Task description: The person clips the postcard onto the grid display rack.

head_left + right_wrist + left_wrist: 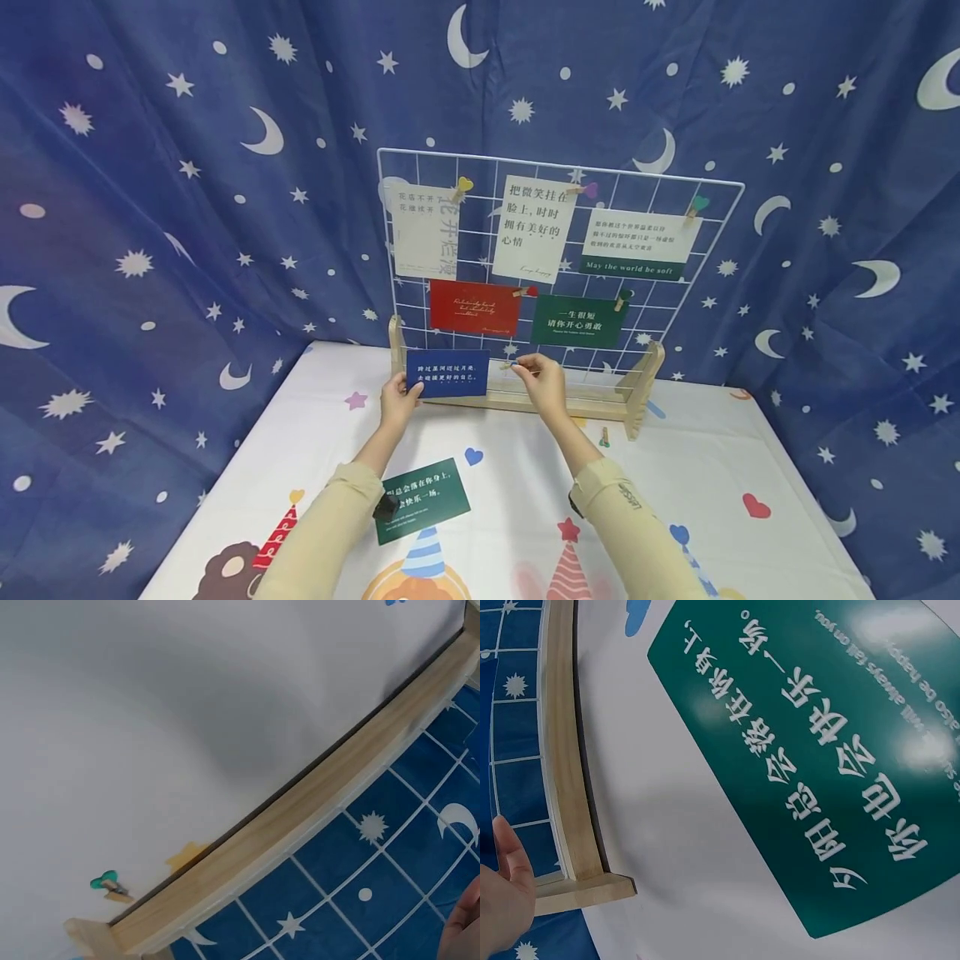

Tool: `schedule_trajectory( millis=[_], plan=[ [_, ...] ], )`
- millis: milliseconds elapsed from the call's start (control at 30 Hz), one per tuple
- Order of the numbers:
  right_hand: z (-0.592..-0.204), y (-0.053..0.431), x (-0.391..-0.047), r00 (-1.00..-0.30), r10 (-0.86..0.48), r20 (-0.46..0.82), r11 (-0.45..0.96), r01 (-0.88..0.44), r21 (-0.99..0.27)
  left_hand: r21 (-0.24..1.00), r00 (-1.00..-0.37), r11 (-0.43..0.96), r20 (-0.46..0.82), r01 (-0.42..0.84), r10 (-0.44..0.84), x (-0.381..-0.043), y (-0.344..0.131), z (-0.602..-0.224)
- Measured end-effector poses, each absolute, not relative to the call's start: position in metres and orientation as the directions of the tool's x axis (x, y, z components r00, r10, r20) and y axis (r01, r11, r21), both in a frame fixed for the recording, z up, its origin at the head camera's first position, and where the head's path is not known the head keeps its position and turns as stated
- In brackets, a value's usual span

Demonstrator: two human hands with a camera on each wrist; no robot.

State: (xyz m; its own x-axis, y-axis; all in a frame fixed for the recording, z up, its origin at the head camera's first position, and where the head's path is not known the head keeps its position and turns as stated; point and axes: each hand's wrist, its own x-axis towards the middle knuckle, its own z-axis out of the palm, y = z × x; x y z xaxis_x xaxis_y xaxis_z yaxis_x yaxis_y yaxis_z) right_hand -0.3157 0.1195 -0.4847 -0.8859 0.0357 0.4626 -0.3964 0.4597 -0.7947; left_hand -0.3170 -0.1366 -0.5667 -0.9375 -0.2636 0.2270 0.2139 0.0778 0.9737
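Note:
My left hand [397, 402] pinches a blue card [447, 372] with white lettering by its lower left corner, holding it up against the bottom left of a white wire grid [517, 158]. In the left wrist view, its thumb and fingers [510, 851] show at the card's edge. A little beyond the card's right edge, my right hand [546, 385] pinches a small wooden clothespin [507, 366] with a blue end between thumb and index finger. Only part of that hand [461, 922] reaches into the right wrist view, where the clothespin is hidden.
Several cards hang on the grid by heart clothespins, among them a red card [474, 308] and a green card [579, 322]. A wooden base [555, 407] supports the grid. Another green card [442, 492] lies on the table under my left forearm; a green-heart clothespin [604, 436] lies at right.

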Motion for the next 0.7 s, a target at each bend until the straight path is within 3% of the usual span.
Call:
schedule_trajectory(
  millis=[100,200,333,700],
  plan=[
    [-0.484,0.116,-0.318,-0.881,0.064,0.469,0.453,-0.393,-0.800,0.970,-0.938,0.016,0.239,0.243,-0.253,-0.328,-0.139,-0.580],
    [-0.484,0.113,-0.318,-0.874,0.089,0.477,0.442,-0.395,-0.806,0.949,-0.927,-0.043,0.294,0.312,-0.232,-0.356,-0.148,-0.625],
    [-0.483,0.108,-0.319,-0.870,0.114,0.480,0.435,-0.390,-0.811,0.961,-0.934,-0.021,0.262,0.275,-0.241,-0.382,-0.157,-0.666],
    [-0.473,0.092,-0.329,-0.874,0.107,0.474,0.489,-0.369,-0.791,0.969,-0.938,0.035,0.247,0.246,-0.242,-0.390,-0.159,-0.660]
  ],
)
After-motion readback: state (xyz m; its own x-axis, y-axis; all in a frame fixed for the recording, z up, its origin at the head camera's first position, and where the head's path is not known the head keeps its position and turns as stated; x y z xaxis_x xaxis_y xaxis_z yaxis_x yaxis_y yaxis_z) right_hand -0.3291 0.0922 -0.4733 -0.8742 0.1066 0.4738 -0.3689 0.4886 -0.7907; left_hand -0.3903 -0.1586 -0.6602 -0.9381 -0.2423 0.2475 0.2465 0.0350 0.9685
